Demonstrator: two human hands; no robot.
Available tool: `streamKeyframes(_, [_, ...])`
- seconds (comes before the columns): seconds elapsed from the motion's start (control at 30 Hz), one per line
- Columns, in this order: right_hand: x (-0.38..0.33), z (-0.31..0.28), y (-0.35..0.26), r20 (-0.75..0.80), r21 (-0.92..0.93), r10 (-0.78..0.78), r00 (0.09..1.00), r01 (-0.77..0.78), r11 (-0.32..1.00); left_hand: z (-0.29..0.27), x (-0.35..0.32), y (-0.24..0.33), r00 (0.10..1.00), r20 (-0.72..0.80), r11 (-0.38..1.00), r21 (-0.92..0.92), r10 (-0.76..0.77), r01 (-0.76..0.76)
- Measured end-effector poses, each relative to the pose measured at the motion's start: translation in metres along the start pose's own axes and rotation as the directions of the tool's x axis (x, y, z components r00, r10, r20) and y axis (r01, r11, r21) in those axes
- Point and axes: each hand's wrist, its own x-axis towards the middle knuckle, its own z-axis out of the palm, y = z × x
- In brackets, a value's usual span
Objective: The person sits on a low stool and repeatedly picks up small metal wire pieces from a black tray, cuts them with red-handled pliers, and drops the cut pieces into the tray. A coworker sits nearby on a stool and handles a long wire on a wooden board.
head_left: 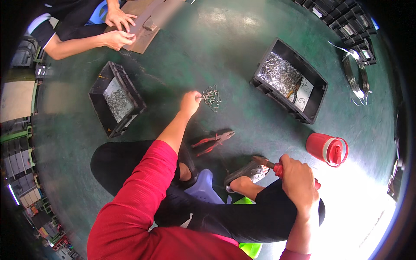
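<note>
On the green floor ahead of me lies a small pile of bent metal wire pieces (212, 98). My left hand (190, 102) reaches out to its left edge, fingers pinched together; whether a piece is between the fingertips is too small to tell. My right hand (299, 182) is wrapped round the red handles of pliers (265, 162), their rusty jaws pointing left above my right shoe. A second pair of red-handled pliers (223, 138) rests on the floor between my left forearm and right foot.
Left stands a black crate (99, 96) of small metal pieces; right, a larger one (320, 97) with more. A red jug (318, 145) and wire coil (356, 76) are farther right. At upper left, a co-worker's hands (119, 32) work over cardboard (145, 43).
</note>
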Motion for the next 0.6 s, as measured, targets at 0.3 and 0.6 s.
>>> streamKeyframes(0.3, [0.01,-0.011,-0.01,0.052,0.066,-0.073,0.996,0.069,0.995,0.037,0.049,0.055,0.995,-0.096,0.967,0.25,-0.015,0.038])
streamKeyframes(0.6, [0.008,-0.015,-0.003,-0.015,0.085,-0.035,0.999,0.036,0.996,0.049,0.061,0.072,0.957,-0.005,0.93,0.234,-0.291,0.284])
